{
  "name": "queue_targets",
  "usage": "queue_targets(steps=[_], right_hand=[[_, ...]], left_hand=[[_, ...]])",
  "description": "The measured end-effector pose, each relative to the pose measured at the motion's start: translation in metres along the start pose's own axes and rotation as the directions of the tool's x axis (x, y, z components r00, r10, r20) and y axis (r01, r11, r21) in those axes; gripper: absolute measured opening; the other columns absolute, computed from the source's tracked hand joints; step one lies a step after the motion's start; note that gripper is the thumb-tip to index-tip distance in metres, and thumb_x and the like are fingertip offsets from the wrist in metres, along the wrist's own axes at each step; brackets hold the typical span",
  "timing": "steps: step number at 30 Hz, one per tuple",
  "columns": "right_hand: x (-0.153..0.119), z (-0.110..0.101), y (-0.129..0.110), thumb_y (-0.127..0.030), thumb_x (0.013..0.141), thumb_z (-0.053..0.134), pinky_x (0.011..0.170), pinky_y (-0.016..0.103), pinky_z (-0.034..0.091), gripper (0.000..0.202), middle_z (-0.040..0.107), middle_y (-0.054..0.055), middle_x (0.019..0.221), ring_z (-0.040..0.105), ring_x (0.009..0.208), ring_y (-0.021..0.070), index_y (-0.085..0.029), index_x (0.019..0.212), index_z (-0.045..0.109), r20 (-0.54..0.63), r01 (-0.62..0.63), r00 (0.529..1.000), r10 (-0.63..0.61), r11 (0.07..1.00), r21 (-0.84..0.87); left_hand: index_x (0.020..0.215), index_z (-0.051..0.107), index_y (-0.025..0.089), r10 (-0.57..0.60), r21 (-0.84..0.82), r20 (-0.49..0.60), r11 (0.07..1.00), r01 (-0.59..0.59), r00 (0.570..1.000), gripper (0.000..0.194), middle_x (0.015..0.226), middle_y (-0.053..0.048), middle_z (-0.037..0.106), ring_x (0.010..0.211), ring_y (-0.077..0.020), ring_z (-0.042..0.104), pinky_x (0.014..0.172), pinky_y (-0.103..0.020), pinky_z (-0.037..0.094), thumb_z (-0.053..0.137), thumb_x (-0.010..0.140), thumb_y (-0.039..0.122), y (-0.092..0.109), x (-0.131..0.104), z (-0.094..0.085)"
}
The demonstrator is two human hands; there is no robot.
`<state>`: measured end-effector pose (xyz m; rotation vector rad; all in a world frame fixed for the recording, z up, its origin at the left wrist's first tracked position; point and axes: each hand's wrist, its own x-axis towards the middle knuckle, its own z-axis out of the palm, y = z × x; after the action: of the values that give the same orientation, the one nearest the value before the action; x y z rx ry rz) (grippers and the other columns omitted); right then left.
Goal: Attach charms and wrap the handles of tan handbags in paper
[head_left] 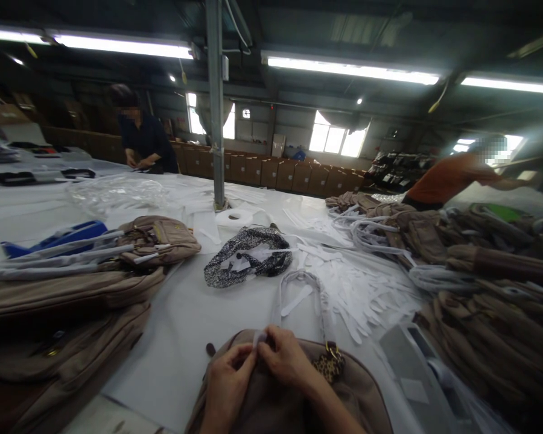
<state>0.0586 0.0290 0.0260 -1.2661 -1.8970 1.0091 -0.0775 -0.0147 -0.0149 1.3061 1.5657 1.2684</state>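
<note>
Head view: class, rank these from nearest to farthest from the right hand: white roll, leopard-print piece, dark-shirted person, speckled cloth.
From the right hand:
1. Leopard-print piece, just right
2. Speckled cloth, ahead, leftward
3. White roll, beyond the cloth
4. Dark-shirted person, far left

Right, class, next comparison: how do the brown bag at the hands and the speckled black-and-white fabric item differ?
The brown bag is plain, with a leopard-print piece by its handle; the speckled fabric item is patterned all over.
The left hand and right hand work at the bag; none touches the speckled item.
Both lie on the white-covered table.
</note>
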Motion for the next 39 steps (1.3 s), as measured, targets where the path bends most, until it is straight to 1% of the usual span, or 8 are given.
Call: queue_targets(steps=[3, 6, 8, 12, 15, 21, 34, 39], right_hand=[[0.002, 0.007, 0.004, -0.018, 0.067, 0.053, 0.049, 0.021, 0.029, 0.007, 0.049, -0.005, 0.053, 0.042, 0.051, 0.0087, -0.017, 0.06, 0.053, -0.007, -0.133, 0.991, 0.136, 0.98, 0.15], [0.004, 0.014, 0.012, -0.023, 0.069, 0.047, 0.038, 0.019, 0.029, 0.011, 0.047, -0.006, 0.045, 0.04, 0.037, 0.0075, -0.018, 0.061, 0.052, 0.068, -0.254, 0.967, 0.244, 0.936, 0.244], [0.005, 0.018, 0.017, -0.027, 0.07, 0.046, 0.033, 0.018, 0.029, 0.014, 0.046, -0.006, 0.042, 0.038, 0.031, 0.0068, -0.018, 0.061, 0.051, 0.111, -0.31, 0.951, 0.29, 0.901, 0.305], [0.005, 0.021, 0.024, -0.034, 0.07, 0.049, 0.034, 0.018, 0.036, 0.021, 0.05, -0.005, 0.046, 0.043, 0.033, 0.0067, -0.017, 0.058, 0.05, 0.127, -0.318, 0.948, 0.291, 0.868, 0.382], [0.004, 0.022, 0.026, -0.034, 0.066, 0.059, 0.036, 0.017, 0.036, 0.02, 0.051, -0.005, 0.05, 0.045, 0.038, 0.006, -0.016, 0.062, 0.052, 0.101, -0.28, 0.96, 0.262, 0.868, 0.41], [-0.001, 0.019, 0.023, -0.051, 0.065, 0.062, 0.034, 0.018, 0.033, 0.036, 0.05, -0.007, 0.047, 0.042, 0.034, 0.0058, -0.016, 0.066, 0.053, 0.113, -0.255, 0.967, 0.229, 0.838, 0.482], [-0.004, 0.025, 0.02, -0.07, 0.066, 0.052, 0.032, 0.019, 0.031, 0.057, 0.052, -0.002, 0.047, 0.039, 0.033, 0.0056, -0.014, 0.063, 0.056, 0.079, -0.296, 0.949, 0.306, 0.775, 0.558], [-0.055, -0.053, 0.015, -0.053, 0.078, 0.055, 0.058, 0.026, 0.049, 0.049, 0.068, 0.006, 0.085, 0.06, 0.064, 0.015, -0.018, 0.112, 0.059, -0.347, -0.151, 0.903, 0.252, 0.944, 0.292]], left_hand=[[0.093, 0.071, 0.022, 0.24, 0.217, -0.069, 0.951, -0.22, 0.968, 0.022, 0.091, -0.004, 0.074, 0.085, -0.0218, 0.068, 0.079, -0.028, 0.054, 0.055, 0.083, 0.033, -0.013, -0.008, 0.005], [0.111, 0.065, 0.018, 0.577, 0.389, 0.062, 0.737, -0.552, 0.814, 0.03, 0.099, -0.009, 0.071, 0.088, -0.0215, 0.066, 0.081, -0.03, 0.054, 0.048, 0.086, 0.022, -0.026, -0.014, 0.009], [0.121, 0.058, 0.015, 0.656, 0.472, 0.162, 0.605, -0.641, 0.738, 0.037, 0.103, -0.012, 0.068, 0.087, -0.0222, 0.064, 0.079, -0.032, 0.055, 0.047, 0.086, 0.019, -0.032, -0.017, 0.011], [0.123, 0.055, 0.01, 0.663, 0.579, 0.231, 0.494, -0.648, 0.712, 0.041, 0.105, -0.016, 0.066, 0.087, -0.0243, 0.062, 0.079, -0.036, 0.055, 0.049, 0.083, 0.017, -0.039, -0.018, 0.014], [0.117, 0.06, 0.011, 0.641, 0.544, 0.23, 0.54, -0.643, 0.732, 0.037, 0.104, -0.015, 0.067, 0.089, -0.0255, 0.063, 0.081, -0.038, 0.055, 0.049, 0.083, 0.018, -0.036, -0.017, 0.014], [0.097, 0.068, 0.022, 0.187, 0.251, 0.059, 0.948, -0.196, 0.981, 0.026, 0.094, -0.005, 0.071, 0.088, -0.0218, 0.066, 0.08, -0.03, 0.052, 0.049, 0.086, 0.034, -0.008, -0.007, 0.003], [0.073, 0.064, 0.021, 0.123, 0.106, 0.292, 0.981, -0.16, 0.949, 0.029, 0.075, -0.001, 0.066, 0.077, -0.0183, 0.062, 0.073, -0.024, 0.046, 0.046, 0.084, 0.041, 0.013, 0.0, -0.005], [0.076, 0.066, 0.025, 0.031, 0.237, 0.237, 0.967, -0.089, 0.971, 0.028, 0.076, 0.002, 0.07, 0.079, -0.0211, 0.066, 0.074, -0.024, 0.049, 0.052, 0.074, 0.049, 0.006, 0.004, -0.009]])
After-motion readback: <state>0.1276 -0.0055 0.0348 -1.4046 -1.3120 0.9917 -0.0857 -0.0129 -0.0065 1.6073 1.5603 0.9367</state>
